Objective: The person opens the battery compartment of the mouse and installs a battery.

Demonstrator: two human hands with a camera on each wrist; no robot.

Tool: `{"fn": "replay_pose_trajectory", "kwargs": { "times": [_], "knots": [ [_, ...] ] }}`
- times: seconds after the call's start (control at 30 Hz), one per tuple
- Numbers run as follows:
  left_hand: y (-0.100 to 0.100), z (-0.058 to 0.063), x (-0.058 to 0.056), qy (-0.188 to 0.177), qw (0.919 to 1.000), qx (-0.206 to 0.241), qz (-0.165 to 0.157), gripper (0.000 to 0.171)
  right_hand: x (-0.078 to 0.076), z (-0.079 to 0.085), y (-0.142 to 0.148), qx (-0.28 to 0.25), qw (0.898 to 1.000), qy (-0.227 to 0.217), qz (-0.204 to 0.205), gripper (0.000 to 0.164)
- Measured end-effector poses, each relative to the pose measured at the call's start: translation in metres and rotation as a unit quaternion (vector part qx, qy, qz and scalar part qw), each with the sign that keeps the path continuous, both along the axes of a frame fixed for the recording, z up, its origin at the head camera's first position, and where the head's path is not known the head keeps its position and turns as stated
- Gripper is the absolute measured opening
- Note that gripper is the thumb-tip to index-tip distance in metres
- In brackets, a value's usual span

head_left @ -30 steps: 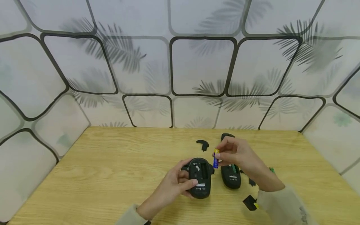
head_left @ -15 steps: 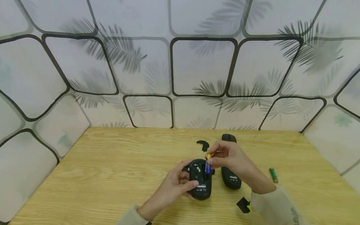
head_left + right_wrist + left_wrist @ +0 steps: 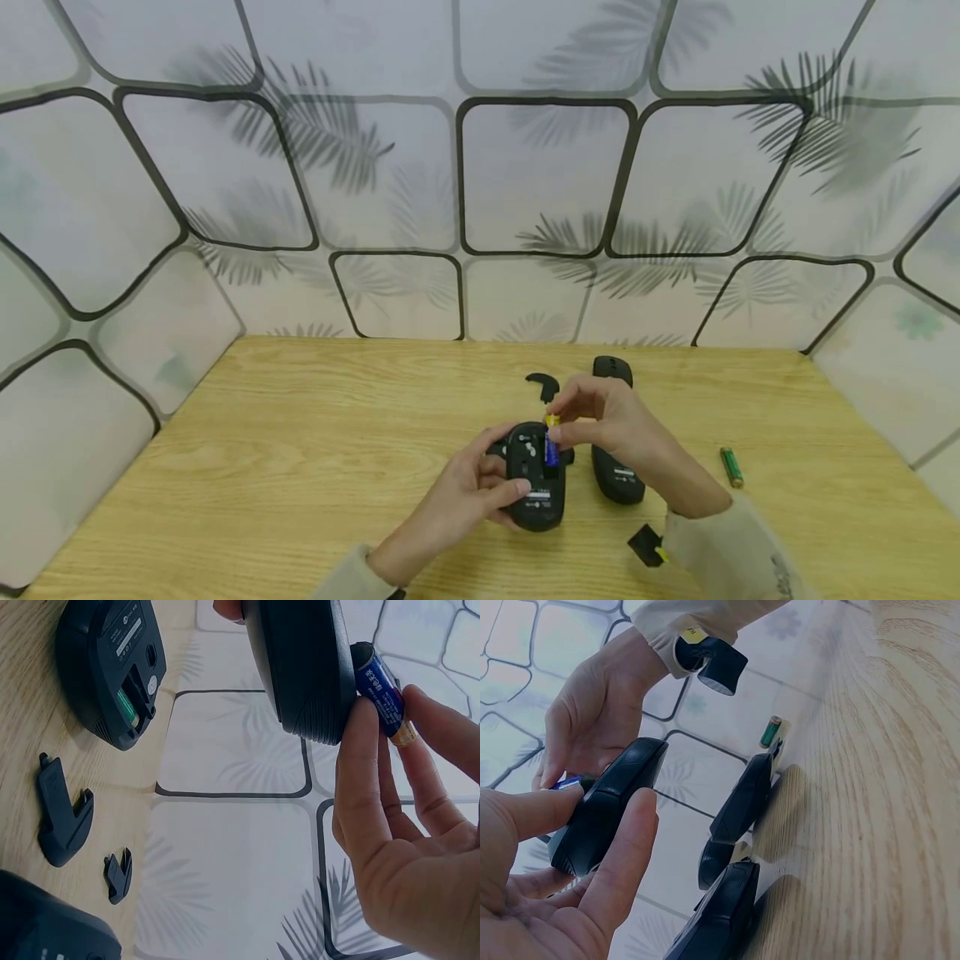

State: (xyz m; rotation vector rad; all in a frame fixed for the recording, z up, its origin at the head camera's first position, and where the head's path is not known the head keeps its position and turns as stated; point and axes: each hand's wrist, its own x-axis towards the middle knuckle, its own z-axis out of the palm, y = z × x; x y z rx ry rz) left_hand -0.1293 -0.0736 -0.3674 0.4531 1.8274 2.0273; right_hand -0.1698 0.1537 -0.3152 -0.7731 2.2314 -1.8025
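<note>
My left hand holds a black computer mouse with its underside facing up. An oblong battery slot lies exposed in that underside. A blue battery with a yellow end is pinched between the thumb and fingers of my right hand. In the head view the battery overlaps the slot, roughly in line with it. From the right wrist view, the battery stands tilted at the underside of the mouse, its dark end towards it and much of its length outside.
A second upturned mouse lies just right, a green battery in its slot. Another black mouse is behind. Two black covers, one larger and one smaller, lie on the table. A loose green battery lies far right.
My right hand has carried the blue battery left, from beside the held mouse to over its slot. The left hand and its mouse have hardly moved.
</note>
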Motion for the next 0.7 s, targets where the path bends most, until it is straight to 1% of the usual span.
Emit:
{"fn": "replay_pose_trajectory", "kwargs": {
  "times": [0.2,0.27,0.4,0.5,0.63,0.7],
  "knots": [
    [0.0,0.0,0.0,-0.005,1.0,-0.003,0.001,0.068,-0.001,0.001,0.0,0.009,1.0,-0.001,-0.002,0.016],
    [0.0,0.0,0.0,-0.004,1.0,-0.002,0.0,0.068,-0.001,0.001,0.0,0.004,1.0,-0.004,-0.002,0.014],
    [-0.001,0.0,0.0,-0.001,1.0,-0.002,0.0,0.068,0.0,0.001,0.001,-0.007,1.0,-0.006,-0.001,0.013],
    [0.0,0.0,0.0,-0.002,1.0,-0.004,0.002,0.068,0.001,0.0,0.003,-0.004,1.0,-0.009,-0.007,0.013],
    [0.0,0.001,0.0,-0.003,1.0,-0.006,0.007,0.068,0.001,-0.005,0.005,0.012,0.999,-0.029,-0.028,0.017],
    [0.0,0.002,0.001,-0.001,0.9999,-0.006,0.011,0.068,0.002,-0.01,0.004,0.019,0.998,-0.057,-0.028,0.023]
  ]
}}
